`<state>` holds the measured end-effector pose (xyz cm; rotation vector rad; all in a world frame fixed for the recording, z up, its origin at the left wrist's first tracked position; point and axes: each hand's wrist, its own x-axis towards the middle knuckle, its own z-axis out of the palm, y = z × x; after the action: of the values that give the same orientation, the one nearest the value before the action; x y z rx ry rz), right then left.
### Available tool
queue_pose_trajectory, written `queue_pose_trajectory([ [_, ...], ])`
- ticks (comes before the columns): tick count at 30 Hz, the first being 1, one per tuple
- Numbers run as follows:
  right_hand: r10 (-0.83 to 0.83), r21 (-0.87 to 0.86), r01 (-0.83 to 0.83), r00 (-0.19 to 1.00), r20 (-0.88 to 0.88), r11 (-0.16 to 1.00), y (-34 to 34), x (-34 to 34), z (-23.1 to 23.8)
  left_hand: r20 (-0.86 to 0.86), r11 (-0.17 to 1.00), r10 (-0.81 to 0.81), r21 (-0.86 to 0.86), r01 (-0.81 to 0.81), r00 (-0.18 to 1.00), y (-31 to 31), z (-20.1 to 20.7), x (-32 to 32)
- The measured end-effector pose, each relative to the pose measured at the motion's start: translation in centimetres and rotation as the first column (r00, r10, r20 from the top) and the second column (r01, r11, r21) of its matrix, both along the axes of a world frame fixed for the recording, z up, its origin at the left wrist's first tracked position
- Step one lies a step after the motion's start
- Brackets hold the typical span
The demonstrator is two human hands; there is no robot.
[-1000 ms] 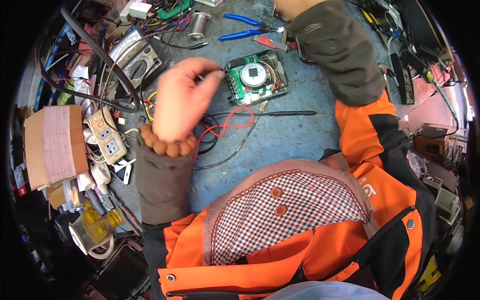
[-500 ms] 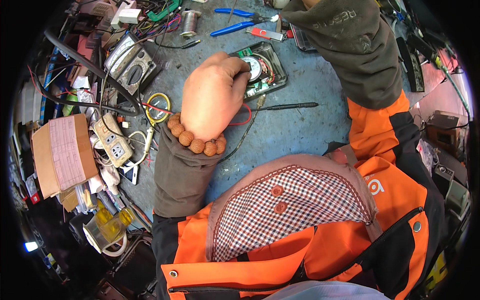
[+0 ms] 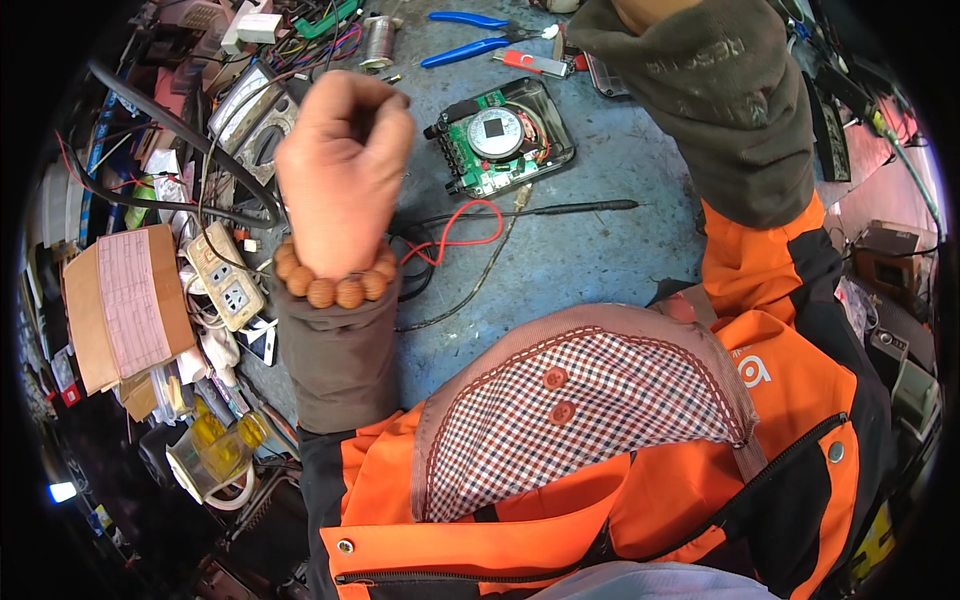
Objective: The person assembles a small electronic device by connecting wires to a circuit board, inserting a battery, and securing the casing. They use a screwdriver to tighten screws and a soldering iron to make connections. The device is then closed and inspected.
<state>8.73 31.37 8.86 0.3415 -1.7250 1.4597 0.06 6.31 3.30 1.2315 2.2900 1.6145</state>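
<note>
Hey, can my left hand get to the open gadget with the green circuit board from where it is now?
Probably yes: the left hand is just left of the open gadget, with only a strip of blue benchtop visible between them; the black probe lies nearer you, not between.

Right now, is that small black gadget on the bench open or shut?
Open: inside the gadget, the green circuit board and round silver disc lie exposed.
</note>
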Motion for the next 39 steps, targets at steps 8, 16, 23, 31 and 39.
queue_pose_trajectory([
  [8, -0.006, 0.023, 0.007, 1.0, -0.031, 1.0, -1.8, 0.4, 0.8, -0.253, 0.983, -0.132, 0.089, 0.159, 0.958, -0.5, 1.6, -0.3],
  [16, -0.017, 0.022, 0.018, 0.998, -0.056, 1.0, -3.4, 1.3, 1.2, -0.446, 0.986, -0.134, 0.027, 0.163, 0.885, -0.4, 2.4, -0.1],
  [23, -0.001, -0.012, 0.001, 1.0, -0.025, 1.0, -3.8, 1.3, 1.1, -0.494, 0.985, -0.154, -0.005, 0.174, 0.856, -0.3, 2.5, -0.1],
  [31, 0.002, 0.009, -0.001, 0.999, -0.048, 1.0, -4.2, 1.3, 0.7, -0.525, 0.988, -0.145, -0.035, 0.149, 0.838, -0.1, 2.5, 0.0],
  [39, -0.028, -0.065, 0.031, 0.998, 0.051, 0.997, -4.5, 1.3, 0.6, -0.522, 0.988, -0.15, -0.055, 0.142, 0.84, -0.2, 2.5, -0.1],
])
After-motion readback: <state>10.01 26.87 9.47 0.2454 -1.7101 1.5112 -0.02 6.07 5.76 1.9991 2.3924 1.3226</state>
